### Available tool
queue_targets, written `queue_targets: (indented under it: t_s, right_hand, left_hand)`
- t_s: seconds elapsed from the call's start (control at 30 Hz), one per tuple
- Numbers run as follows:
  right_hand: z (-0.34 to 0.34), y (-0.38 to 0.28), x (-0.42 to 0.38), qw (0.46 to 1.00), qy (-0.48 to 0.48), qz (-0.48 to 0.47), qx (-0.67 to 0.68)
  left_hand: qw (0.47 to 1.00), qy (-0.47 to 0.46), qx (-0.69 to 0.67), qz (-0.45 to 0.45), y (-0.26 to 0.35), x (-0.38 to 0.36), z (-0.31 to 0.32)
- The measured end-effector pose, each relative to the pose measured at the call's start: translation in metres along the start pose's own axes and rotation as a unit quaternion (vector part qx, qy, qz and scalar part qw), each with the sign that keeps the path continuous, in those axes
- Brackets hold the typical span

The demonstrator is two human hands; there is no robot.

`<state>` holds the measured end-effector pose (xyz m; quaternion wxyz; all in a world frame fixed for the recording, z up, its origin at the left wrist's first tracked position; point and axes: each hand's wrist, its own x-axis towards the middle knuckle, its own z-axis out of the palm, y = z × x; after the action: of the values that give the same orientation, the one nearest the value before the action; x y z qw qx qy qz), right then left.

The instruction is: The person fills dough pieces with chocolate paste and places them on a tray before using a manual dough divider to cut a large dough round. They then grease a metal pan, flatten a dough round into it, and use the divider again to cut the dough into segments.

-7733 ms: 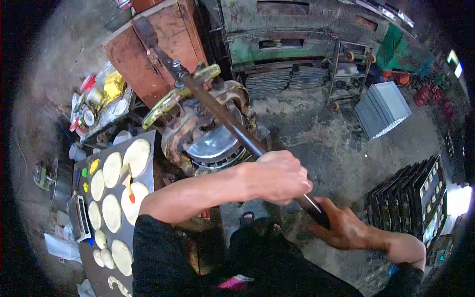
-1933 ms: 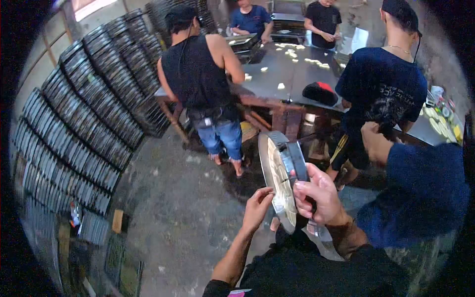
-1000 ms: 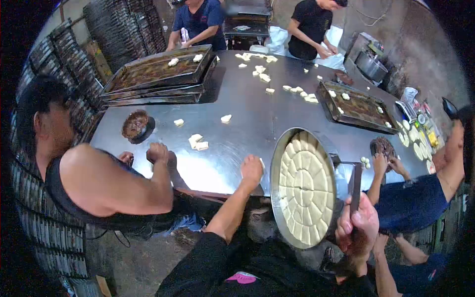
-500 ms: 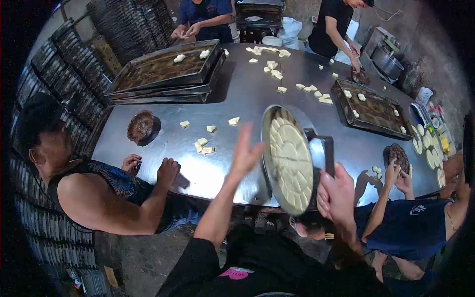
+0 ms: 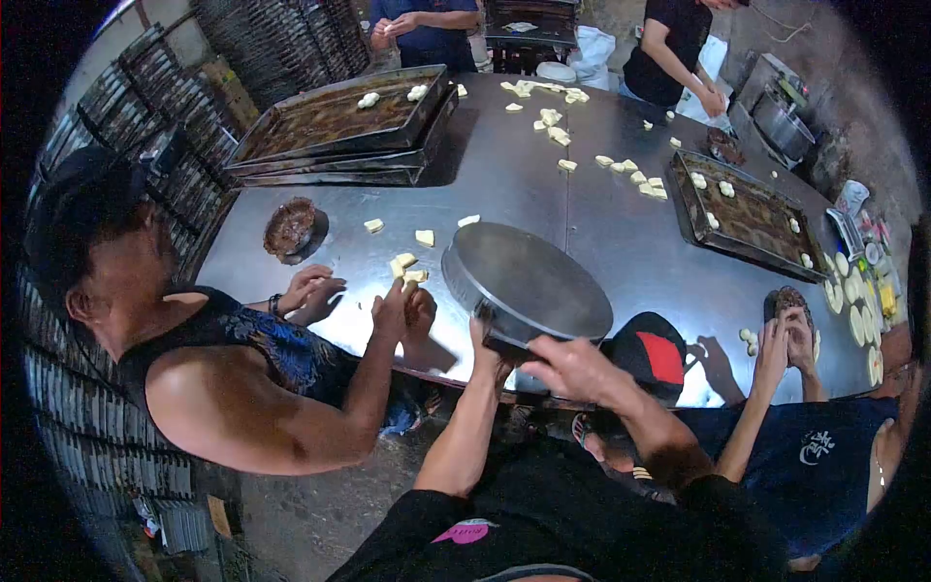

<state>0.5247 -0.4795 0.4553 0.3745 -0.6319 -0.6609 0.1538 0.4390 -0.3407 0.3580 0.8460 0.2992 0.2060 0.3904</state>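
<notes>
A round metal pan (image 5: 529,276) is tilted bottom up over the near edge of the table. Its grey underside faces me and hides whatever is inside. My left hand (image 5: 488,349) is closed around the dark handle at the pan's near rim. Beside the handle's end is my right hand (image 5: 577,371), fingers stretched toward it and apart; whether they touch it is hard to make out. Cut dough pieces (image 5: 407,272) lie just left of the pan.
A person (image 5: 262,369) works close on my left, near a bowl of dark brown filling (image 5: 291,230). Stacked trays (image 5: 339,121) stand far left, another tray (image 5: 752,209) far right. A black and red cap (image 5: 655,357) shows right of the pan. Other people work around the table (image 5: 514,184).
The pan has turned over from showing scored, pale dough to showing its underside. My left hand has taken the handle, while the right has loosened. The left neighbour's hands have reached toward the dough pieces.
</notes>
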Motion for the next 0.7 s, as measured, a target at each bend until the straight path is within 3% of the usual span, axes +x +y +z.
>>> queue_targets:
  t_s: [0.17,0.2,0.23,0.3,0.33,0.4,0.53,0.67,0.7]
  right_hand:
    - [0.051,0.010,-0.023,0.996,-0.031,-0.035,-0.075]
    - [0.058,0.011,-0.026,0.997,-0.029,-0.043,-0.062]
    - [0.071,0.015,-0.025,0.997,-0.014,-0.063,-0.043]
    - [0.081,0.015,-0.029,0.997,-0.003,-0.075,-0.024]
    - [0.092,0.022,-0.034,0.998,-0.037,-0.050,-0.030]
    - [0.100,0.025,-0.034,0.997,-0.038,-0.059,-0.031]
    - [0.115,0.029,-0.037,0.995,-0.066,-0.067,-0.023]
    - [0.122,0.026,-0.036,0.993,-0.098,-0.060,-0.012]
    - [0.125,0.026,-0.036,0.993,-0.102,-0.062,-0.010]
  left_hand:
    - [0.988,0.131,-0.038,-0.067,-0.014,-0.013,-0.057]
    - [0.994,0.094,0.049,-0.017,-0.018,-0.018,-0.074]
    - [0.989,0.126,0.067,-0.034,-0.016,-0.019,-0.081]
    - [0.977,0.173,-0.104,-0.062,-0.012,-0.028,-0.081]
    - [0.974,0.134,-0.150,-0.107,-0.026,-0.029,-0.119]
    - [0.991,0.089,-0.082,-0.062,-0.046,-0.017,-0.163]
    - [0.996,0.048,0.073,0.025,-0.035,-0.028,-0.160]
    - [0.946,-0.025,0.288,0.148,-0.009,-0.040,-0.144]
    - [0.946,-0.021,0.289,0.148,-0.014,-0.038,-0.156]
